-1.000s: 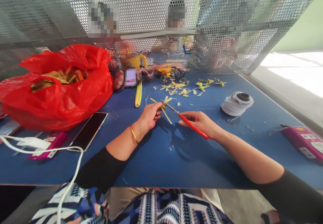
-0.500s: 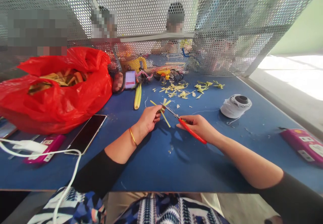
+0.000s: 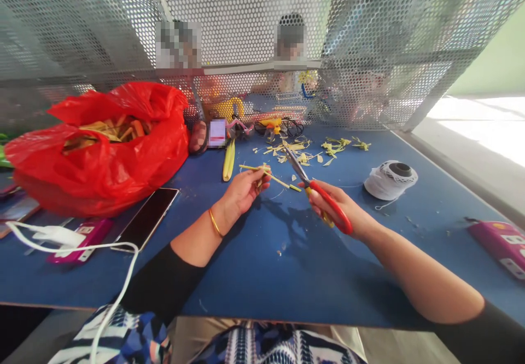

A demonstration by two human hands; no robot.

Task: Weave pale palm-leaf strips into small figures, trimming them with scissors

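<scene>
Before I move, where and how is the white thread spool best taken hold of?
Probably around the wound sides of the white thread spool, from above and the right. It appears to stand on end, dark core upward, and a thin thread runs off leftward. The right hand holds red-handled scissors, so that hand should be freed first.

Sunlight glares white on the floor point(image 3: 488, 115) near three o'clock, soft shadows darken the worktop point(image 3: 246, 282) toward six, the mesh panel point(image 3: 241, 13) at twelve looks hazy, and lens distortion stretches the edges.
</scene>
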